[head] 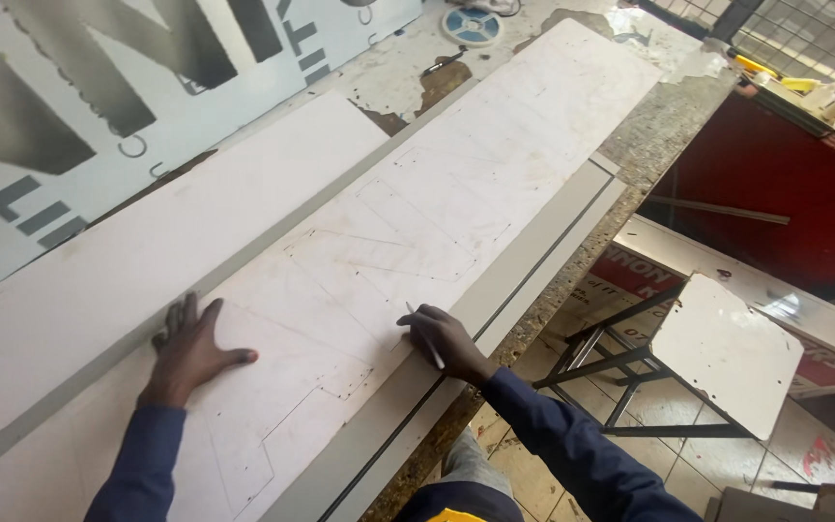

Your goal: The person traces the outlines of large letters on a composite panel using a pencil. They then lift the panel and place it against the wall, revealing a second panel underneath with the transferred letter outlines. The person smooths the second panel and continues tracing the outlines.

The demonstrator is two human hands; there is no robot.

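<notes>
Worn and flaking, the workbench [659,126] shows a speckled stone-like edge and patches of brown where its pale coating has peeled away. Along it lies a long white board [456,184], matt and scuffed, faintly scored with straight pencil lines that form angular, stepped outlines. The left hand [190,350] lies flat on this board, fingers spread and palm down, gripping nothing, only pressing the sheet. The right hand [446,340] is closed narrowly around a thin pale pencil-like tool [425,335], whose tip meets the board near its lower edge; whether it is a pencil or a scribing blade cannot be told. Both arms wear dark blue sleeves. Just below the board runs a grey strip [533,266] with a dark groove along its length, and above it a second plain white panel [147,261] lies parallel, touching or nearly so. At upper left a large glossy sign sheet [99,97] carries bold grey block shapes on white. A round blue-and-white reel [472,26] sits at the far end of the bench. Beside the bench stands a metal-framed stool [717,353] with a square white top, over a tiled floor, with red-and-white sign panels [630,275] leaning behind it.
</notes>
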